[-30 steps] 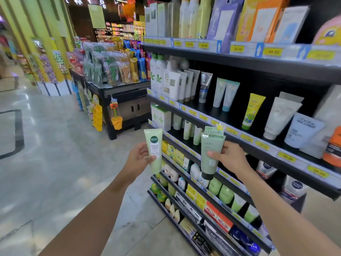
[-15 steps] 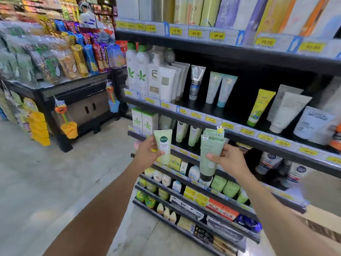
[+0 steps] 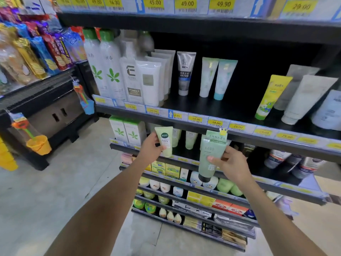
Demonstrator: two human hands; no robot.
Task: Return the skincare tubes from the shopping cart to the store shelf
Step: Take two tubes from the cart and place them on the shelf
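I've got the shelf [image 3: 212,152] right ahead w/ matching tubes on it. R hand [image 3: 230,163] grips big green tube [image 3: 212,154], L hand [image 3: 151,146] grips small pale tube [image 3: 164,141]; both upright, caps down, L nearer its slot.

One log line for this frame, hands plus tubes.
left hand: holds pale tube | right hand: holds green tube | both at shelf, unplaced
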